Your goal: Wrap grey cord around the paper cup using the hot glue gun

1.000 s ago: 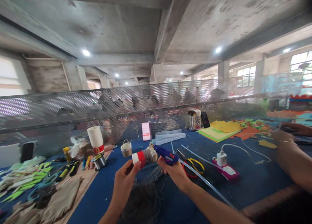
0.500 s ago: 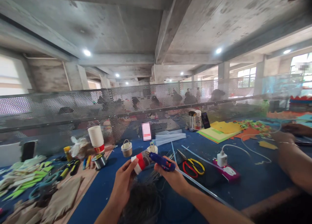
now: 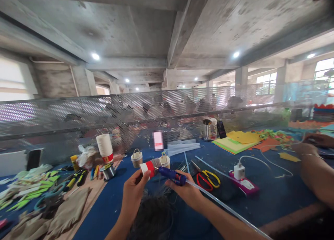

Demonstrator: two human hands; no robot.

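My left hand (image 3: pixel 135 188) is closed around a red and white paper cup (image 3: pixel 144 168), tipped on its side with grey material at its right end. In my right hand (image 3: pixel 188 190) is a blue hot glue gun (image 3: pixel 171 175), its nozzle pointing left at the cup, close to or touching its side. A long clear glue stick (image 3: pixel 221 197) runs out of the gun's back along my right forearm. Two small pails with handles stand just beyond: one pail (image 3: pixel 136 159) in the open and another pail (image 3: pixel 165 161) partly behind the cup. Dark grey fibre (image 3: pixel 152 215) lies below my hands.
Red and yellow-handled pliers (image 3: pixel 208 180) and a purple power strip (image 3: pixel 244 183) with a white charger lie right. Stacked paper cups (image 3: pixel 104 148) and a wire spool (image 3: pixel 107 171) stand left. Coloured sheets (image 3: pixel 238 142) lie back right. Another person's arm (image 3: pixel 313 170) rests at far right.
The glue gun's nozzle has moved left and slightly down, from the cup's grey end towards its red band. The cup now lies more level in my left hand.
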